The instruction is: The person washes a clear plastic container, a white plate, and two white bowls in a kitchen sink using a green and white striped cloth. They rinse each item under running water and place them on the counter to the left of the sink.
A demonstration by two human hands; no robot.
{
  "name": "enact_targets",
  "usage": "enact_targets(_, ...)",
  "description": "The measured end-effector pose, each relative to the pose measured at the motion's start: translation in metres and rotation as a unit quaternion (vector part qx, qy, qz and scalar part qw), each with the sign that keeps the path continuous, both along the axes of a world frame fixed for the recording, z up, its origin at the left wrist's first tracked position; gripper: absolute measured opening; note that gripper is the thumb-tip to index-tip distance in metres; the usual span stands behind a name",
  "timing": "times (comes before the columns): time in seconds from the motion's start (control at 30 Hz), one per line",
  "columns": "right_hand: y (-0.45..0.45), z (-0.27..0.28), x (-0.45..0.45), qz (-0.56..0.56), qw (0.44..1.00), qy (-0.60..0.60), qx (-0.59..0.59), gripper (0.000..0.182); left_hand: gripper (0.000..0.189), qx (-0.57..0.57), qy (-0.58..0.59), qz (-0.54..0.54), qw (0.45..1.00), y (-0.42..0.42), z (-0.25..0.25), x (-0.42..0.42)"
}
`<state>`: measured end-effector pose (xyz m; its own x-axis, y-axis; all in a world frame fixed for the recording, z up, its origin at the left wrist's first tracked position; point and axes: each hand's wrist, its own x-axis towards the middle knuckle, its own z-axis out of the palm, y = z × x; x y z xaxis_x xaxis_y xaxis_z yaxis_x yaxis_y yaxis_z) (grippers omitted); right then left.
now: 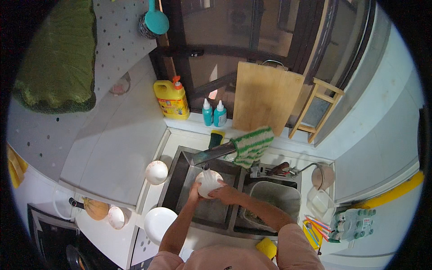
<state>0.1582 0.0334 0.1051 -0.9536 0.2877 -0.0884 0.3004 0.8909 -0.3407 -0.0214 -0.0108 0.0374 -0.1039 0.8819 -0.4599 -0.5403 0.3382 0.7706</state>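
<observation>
A white bowl with a reddish pattern [206, 191] is held between both hands over the left basin of the steel double sink [184, 172]. My left hand [194, 191] grips its left side, and my right hand [225, 193] grips its right side with the thumb near the rim. Water pours from the spout of the faucet [212, 154] into the bowl. A green-and-white striped cloth [253, 145] drapes over the faucet's base. My fingers under the bowl are hidden.
A patterned bowl [156, 172] and a white plate [160, 224] stand left of the sink. A plastic basin [270, 189] sits in the right basin. Behind are a sponge [216, 139], a yellow jug [172, 101], two teal bottles [214, 114] and a wooden cutting board [265, 98].
</observation>
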Motion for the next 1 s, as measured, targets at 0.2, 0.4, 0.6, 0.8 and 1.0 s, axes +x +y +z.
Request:
enact_targets(0.2,0.019,-0.009,0.01,-0.003,0.973,0.077,0.218,0.047,0.051,-0.069,0.035,-0.089,0.993,-0.003,0.007,-0.01)
enact_targets(0.4,-0.016,-0.069,-0.005,-0.101,0.991,0.079,0.025,0.049,0.05,0.045,0.163,-0.024,0.985,-0.001,0.026,0.002)
enact_targets(0.6,-0.057,-0.046,-0.023,-0.107,0.97,0.103,-0.194,0.049,0.056,0.125,0.644,0.009,0.754,-0.022,0.069,-0.004)
enact_targets(0.8,-0.083,-0.002,0.005,-0.102,0.981,0.068,-0.153,0.042,0.068,0.223,0.834,-0.063,0.5,-0.056,0.138,-0.019)
enact_targets(1.0,-0.097,0.022,0.002,-0.145,0.973,0.106,-0.147,0.037,0.071,0.228,0.847,-0.055,0.477,-0.087,0.158,-0.018)
